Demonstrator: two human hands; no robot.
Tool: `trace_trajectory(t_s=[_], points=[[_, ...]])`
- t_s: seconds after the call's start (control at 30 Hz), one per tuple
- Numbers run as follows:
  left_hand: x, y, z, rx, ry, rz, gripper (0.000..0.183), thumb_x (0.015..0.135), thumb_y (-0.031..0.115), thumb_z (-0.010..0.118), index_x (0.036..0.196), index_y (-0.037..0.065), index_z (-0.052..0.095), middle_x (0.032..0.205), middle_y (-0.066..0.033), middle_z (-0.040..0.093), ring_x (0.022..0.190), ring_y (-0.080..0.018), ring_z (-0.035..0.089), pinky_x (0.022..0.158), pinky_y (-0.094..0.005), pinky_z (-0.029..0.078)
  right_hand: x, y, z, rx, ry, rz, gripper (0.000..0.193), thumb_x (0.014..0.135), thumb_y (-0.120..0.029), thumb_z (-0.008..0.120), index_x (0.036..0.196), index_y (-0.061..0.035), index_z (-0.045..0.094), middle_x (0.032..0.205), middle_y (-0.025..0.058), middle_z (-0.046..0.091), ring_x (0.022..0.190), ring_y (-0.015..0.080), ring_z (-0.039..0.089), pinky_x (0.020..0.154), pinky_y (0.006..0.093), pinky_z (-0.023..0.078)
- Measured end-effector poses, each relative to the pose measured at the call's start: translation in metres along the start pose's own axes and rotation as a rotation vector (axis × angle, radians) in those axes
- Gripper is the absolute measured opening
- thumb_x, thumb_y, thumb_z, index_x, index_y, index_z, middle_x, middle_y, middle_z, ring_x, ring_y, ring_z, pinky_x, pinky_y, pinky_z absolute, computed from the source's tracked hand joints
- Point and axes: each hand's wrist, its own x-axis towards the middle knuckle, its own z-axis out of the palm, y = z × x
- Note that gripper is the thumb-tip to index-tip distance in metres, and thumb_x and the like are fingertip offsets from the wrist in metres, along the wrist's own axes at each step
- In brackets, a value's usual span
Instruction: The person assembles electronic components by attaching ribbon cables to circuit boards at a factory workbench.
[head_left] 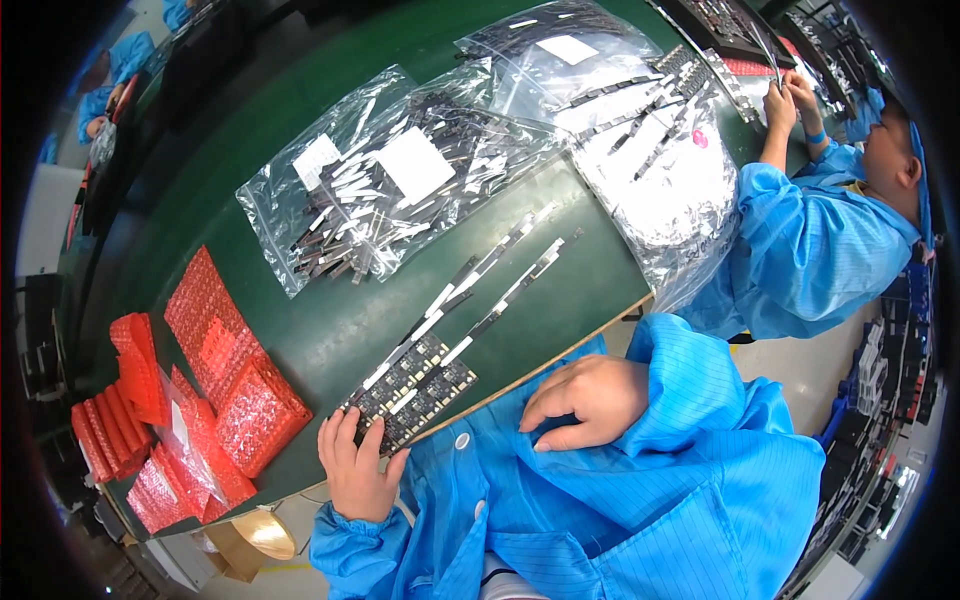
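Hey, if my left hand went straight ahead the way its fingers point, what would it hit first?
Your left hand would likely meet the dark circuit boards first; it seems to be touching them.

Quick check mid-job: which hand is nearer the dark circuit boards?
Left. The left hand touches the near left end of the dark circuit boards; the right hand is apart from them, off to their right, over the blue smock.

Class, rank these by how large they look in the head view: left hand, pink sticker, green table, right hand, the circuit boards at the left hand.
1. Green table
2. Circuit boards, left hand, right hand: too alike to rank
3. Pink sticker
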Motion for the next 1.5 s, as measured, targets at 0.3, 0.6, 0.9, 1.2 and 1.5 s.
trace_trajectory(t_s=[0.3, 0.6, 0.9, 1.2, 1.5], points=[[0.0, 0.001, -0.001, -0.012, 0.009, 0.005, 0.055, 0.057, 0.015, 0.078, 0.107, 0.005, 0.056, 0.122, -0.0173, 0.045, 0.116, -0.0386, 0.039, 0.098, -0.0514, 0.031, 0.0, -0.001, -0.001, 0.006, -0.013, 0.015, 0.03, 0.083, -0.027, 0.061, 0.102, -0.0053, 0.062, 0.104, 0.0124, 0.062, 0.097, 0.0295, 0.057, 0.085, 0.0354, 0.046], [0.0, 0.003, -0.003, -0.005, -0.001, -0.017, 0.053, 0.058, 0.016, 0.078, 0.105, 0.005, 0.057, 0.121, -0.0167, 0.045, 0.116, -0.0376, 0.04, 0.098, -0.0507, 0.031, 0.0, -0.003, -0.001, 0.008, 0.0, 0.033, 0.029, 0.082, -0.027, 0.061, 0.102, -0.0055, 0.062, 0.104, 0.0118, 0.062, 0.097, 0.0291, 0.057, 0.086, 0.0352, 0.046], [0.002, 0.001, -0.002, -0.011, -0.005, -0.013, 0.053, 0.058, 0.016, 0.077, 0.106, 0.006, 0.056, 0.12, -0.0169, 0.046, 0.116, -0.0374, 0.04, 0.098, -0.051, 0.031, 0.001, 0.0, 0.0, -0.007, 0.027, 0.06, 0.028, 0.082, -0.026, 0.062, 0.102, -0.0065, 0.063, 0.102, 0.0108, 0.062, 0.097, 0.028, 0.058, 0.086, 0.035, 0.046], [0.002, 0.003, -0.003, -0.017, -0.004, -0.014, 0.053, 0.059, 0.016, 0.077, 0.106, 0.005, 0.056, 0.119, -0.0171, 0.046, 0.115, -0.0376, 0.041, 0.098, -0.0517, 0.031, 0.015, 0.003, 0.004, 0.487, 0.455, 0.409, 0.063, 0.085, -0.012, 0.058, 0.137, -0.0013, 0.022, 0.101, 0.0132, 0.063, 0.091, 0.0172, 0.06, 0.082, 0.0277, 0.047], [0.003, 0.003, -0.003, -0.013, -0.009, -0.026, 0.052, 0.059, 0.017, 0.077, 0.105, 0.005, 0.056, 0.119, -0.0172, 0.046, 0.115, -0.0378, 0.04, 0.098, -0.0516, 0.031, 0.019, 0.01, 0.004, 0.291, 0.268, 0.278, 0.038, 0.084, -0.023, 0.058, 0.118, -0.0058, 0.054, 0.098, 0.0096, 0.066, 0.088, 0.0202, 0.064, 0.077, 0.0288, 0.049]])
